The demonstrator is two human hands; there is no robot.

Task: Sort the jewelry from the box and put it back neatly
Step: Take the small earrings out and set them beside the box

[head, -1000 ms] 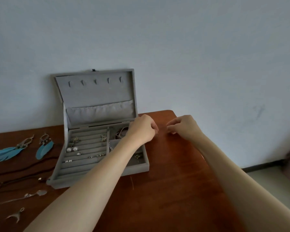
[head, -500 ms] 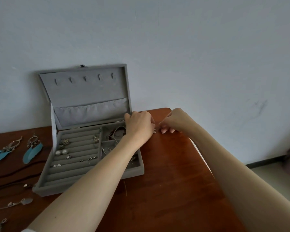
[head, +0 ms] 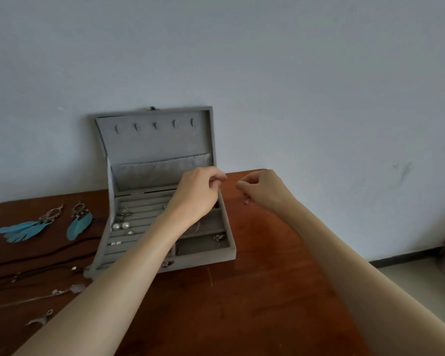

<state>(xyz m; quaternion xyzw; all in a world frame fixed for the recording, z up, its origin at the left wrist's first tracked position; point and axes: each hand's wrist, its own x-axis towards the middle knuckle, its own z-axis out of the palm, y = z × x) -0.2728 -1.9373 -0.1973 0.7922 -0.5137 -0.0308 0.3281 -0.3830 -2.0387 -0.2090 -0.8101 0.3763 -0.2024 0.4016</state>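
Grey jewelry box sits open with pearl earrings in its slots; left hand curled above it, right hand just beside, pinching a tiny charm

Matt grey velvety cloth over the whole jewelry box, lid and ring rolls alike. Polished reddish wood on the table, slightly glossy, faintly scratched. Soft blue feathers with dull metal tops on the feather earrings. Smooth, shiny pearl studs. Matt painted wall.
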